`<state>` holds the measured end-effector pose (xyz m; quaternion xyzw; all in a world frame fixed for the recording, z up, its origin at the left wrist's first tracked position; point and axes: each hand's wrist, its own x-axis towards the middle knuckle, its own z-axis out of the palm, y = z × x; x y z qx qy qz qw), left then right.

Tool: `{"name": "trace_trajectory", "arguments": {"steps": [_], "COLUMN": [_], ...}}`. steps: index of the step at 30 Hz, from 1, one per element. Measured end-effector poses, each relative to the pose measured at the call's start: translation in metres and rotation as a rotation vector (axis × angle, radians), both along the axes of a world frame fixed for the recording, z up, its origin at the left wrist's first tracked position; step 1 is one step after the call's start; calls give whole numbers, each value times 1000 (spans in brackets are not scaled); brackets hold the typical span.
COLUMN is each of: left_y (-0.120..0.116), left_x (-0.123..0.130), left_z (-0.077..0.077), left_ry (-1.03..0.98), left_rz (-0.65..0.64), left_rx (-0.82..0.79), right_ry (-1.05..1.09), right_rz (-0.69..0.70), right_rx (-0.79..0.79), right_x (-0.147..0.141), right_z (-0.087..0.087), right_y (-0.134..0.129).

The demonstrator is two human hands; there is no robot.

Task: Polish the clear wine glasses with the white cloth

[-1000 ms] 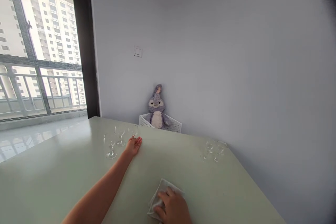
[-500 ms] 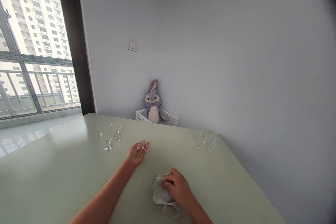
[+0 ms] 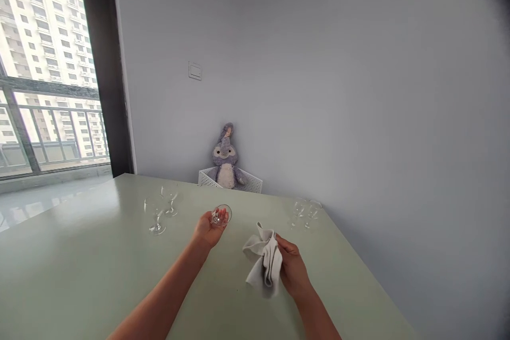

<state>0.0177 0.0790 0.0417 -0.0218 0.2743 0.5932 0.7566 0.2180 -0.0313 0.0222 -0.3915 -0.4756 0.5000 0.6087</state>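
A pale green table (image 3: 79, 276) is spread beneath both arms, with a grey wall behind it and a window off to the left of the fingers. Beyond the fingertips, at the far edge, a white perforated basket (image 3: 251, 185) is seen with a grey plush rabbit (image 3: 225, 156) seated in it. To the left of the left hand, two stemmed glasses (image 3: 155, 215) are stood upright on the table, near each other and apart from the fingers. Past the right hand, two more clear glasses (image 3: 306, 212) are stood close together near the far right edge.

A grey cloth (image 3: 265, 263) is pinched in the right hand (image 3: 292, 268), fingers closed on a bunched fold, the rest left hanging loose above the tabletop. It is judged soft and light, easily regathered anywhere along its folds.

A small stemmed glass (image 3: 220, 215) is held in the left hand (image 3: 209, 228), raised off the table, fingers curled up around it, the rim turned toward the camera. Whether the stem or the bowl is gripped cannot be told. The glass is judged light, thin, slippery and breakable; it is best supported at the bowl with gentle pressure, the stem spared any twisting
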Motion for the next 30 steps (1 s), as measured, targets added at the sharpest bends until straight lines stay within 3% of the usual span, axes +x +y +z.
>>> {"name": "trace_trajectory", "arguments": {"steps": [5,9,15,19,22,25,30], "left_y": [-6,-7,-3,-1,0,-5,-26], "left_x": [1,3,1,-3,-7,-7,11], "left_z": [19,29,39,45,49,54,60], "left_ry": [-7,-11,2,2,-3,-15,-21], "left_rz": [-1,0,22,64,103,121,82], "left_rx": [12,7,-20,-30,-30,3,105], "right_ry": [16,104,284,308,371,385,425], "right_rz": [83,91,27,39,-43,-123,-143], "right_rx": [52,-8,-24,6,9,15,38], "right_x": [2,0,-6,-13,-22,-35,-58], "right_z": [21,28,36,50,60,69,80], "right_y": [2,11,31,46,53,53,39]}}
